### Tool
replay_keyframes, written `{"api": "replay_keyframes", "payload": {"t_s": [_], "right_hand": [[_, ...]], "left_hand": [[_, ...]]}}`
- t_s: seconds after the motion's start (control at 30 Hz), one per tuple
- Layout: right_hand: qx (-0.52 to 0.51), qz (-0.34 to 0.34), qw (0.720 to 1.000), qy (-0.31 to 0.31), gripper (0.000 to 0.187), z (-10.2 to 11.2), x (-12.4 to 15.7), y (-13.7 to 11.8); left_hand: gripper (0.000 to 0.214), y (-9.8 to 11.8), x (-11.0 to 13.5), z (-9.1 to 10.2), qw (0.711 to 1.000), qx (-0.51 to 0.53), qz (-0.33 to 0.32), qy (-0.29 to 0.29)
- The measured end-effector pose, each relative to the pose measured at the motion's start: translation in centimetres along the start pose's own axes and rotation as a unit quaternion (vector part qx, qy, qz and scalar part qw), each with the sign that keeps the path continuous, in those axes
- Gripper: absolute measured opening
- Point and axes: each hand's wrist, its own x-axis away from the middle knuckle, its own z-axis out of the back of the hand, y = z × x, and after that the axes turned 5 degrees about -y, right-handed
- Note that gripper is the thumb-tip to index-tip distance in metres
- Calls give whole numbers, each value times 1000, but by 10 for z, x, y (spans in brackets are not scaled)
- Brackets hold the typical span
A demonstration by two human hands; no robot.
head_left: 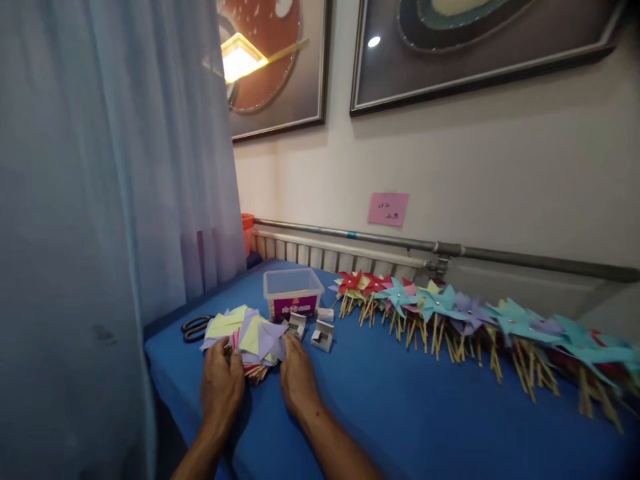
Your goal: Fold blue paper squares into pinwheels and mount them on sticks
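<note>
A heap of folded paper pieces (247, 333) in yellow, lilac and pink lies on the blue table (390, 400) at the near left. My left hand (220, 383) rests at the heap's left front edge, fingers curled into the papers. My right hand (297, 377) sits at its right front edge, fingertips on a lilac piece. Whether either hand grips a piece I cannot tell; the fingertips are hidden by paper.
Black scissors (197, 327) lie left of the heap. A clear plastic box (293, 293) and small white boxes (323, 333) stand behind it. A long row of finished pinwheels on sticks (475, 327) runs along the back right. A curtain (100, 200) hangs at left.
</note>
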Motion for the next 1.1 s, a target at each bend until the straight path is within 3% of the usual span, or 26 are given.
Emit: {"api": "replay_keyframes", "payload": {"t_s": [0.1, 0.23, 0.33, 0.5, 0.73, 1.1], "right_hand": [[-35, 11, 999, 18, 47, -1, -8, -4], [-78, 19, 996, 27, 40, 8, -10, -20], [-77, 39, 996, -24, 42, 19, -3, -36], [-25, 23, 995, -90, 65, 28, 13, -50], [-1, 65, 991, -118, 88, 25, 15, -36], [-60, 32, 996, -60, 46, 29, 10, -39]], "left_hand": [[53, -2, -3, -3, 1000, -12, 8, -14], [51, -5, -2, 0, 999, -31, 16, -31], [51, -5, -1, 2, 998, -49, 5, -41], [51, -6, -1, 3, 998, -47, 34, -36], [46, -2, 0, 4, 996, -11, 83, 1], [39, -15, 0, 2, 985, 138, 103, 17]]}}
